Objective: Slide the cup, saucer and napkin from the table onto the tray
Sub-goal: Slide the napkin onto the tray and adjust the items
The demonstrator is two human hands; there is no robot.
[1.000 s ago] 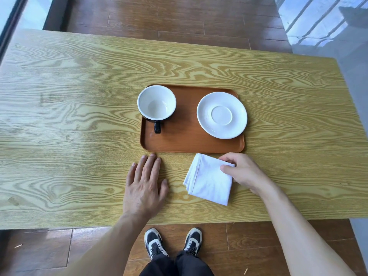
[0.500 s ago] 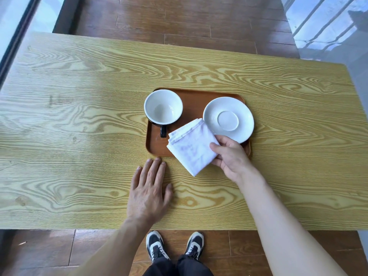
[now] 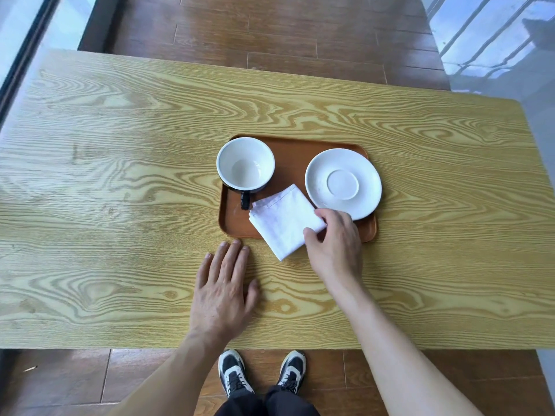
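- Desk [image 3: 120,175]: yellowish wood with a bold grain, spreading wide to either side of the fingers.
- Floor [image 3: 270,31]: brown planks, beyond the desk and below its near edge.
- Shoes [image 3: 261,373]: a black-and-white pair on the floor, nearer than the fingers.
- Dark trouser legs [image 3: 267,405] above the shoes.
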